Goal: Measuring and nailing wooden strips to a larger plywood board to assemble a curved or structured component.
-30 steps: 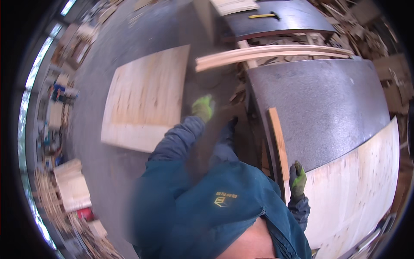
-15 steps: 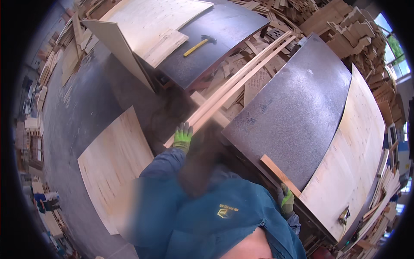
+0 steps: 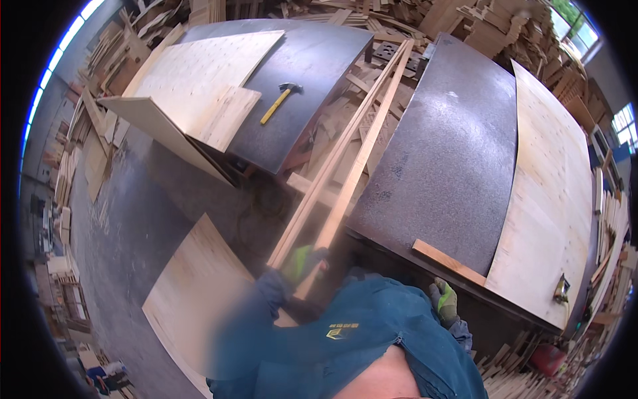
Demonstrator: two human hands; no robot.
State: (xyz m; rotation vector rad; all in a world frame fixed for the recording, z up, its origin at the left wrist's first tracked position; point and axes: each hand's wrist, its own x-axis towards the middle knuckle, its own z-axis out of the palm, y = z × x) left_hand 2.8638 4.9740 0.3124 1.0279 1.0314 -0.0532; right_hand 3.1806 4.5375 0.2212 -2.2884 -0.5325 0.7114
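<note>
My left hand (image 3: 302,265), in a green glove and slightly blurred, grips the near end of a pale wooden strip (image 3: 361,166), beside other long strips (image 3: 332,148) lying across the gap between two dark tables. My right hand (image 3: 444,301), gloved, is beside the front edge of the right table (image 3: 432,153), fingers loosely bent and apart with nothing visible in them. A short board (image 3: 448,261) lies on that edge. A large plywood sheet (image 3: 541,193) covers the table's right part, with a metal hand tool (image 3: 561,289) on it.
The left table (image 3: 306,80) holds plywood sheets (image 3: 199,66) and a yellow-handled hammer (image 3: 276,106). A board (image 3: 159,133) leans out from its side. Another sheet (image 3: 183,279) lies low at left. Wood stacks line the back; a person (image 3: 106,376) is far off at lower left.
My left hand has reached the strips and closed on one, whose near end now reaches closer to my body, apart from the others. The view has turned toward the tables.
</note>
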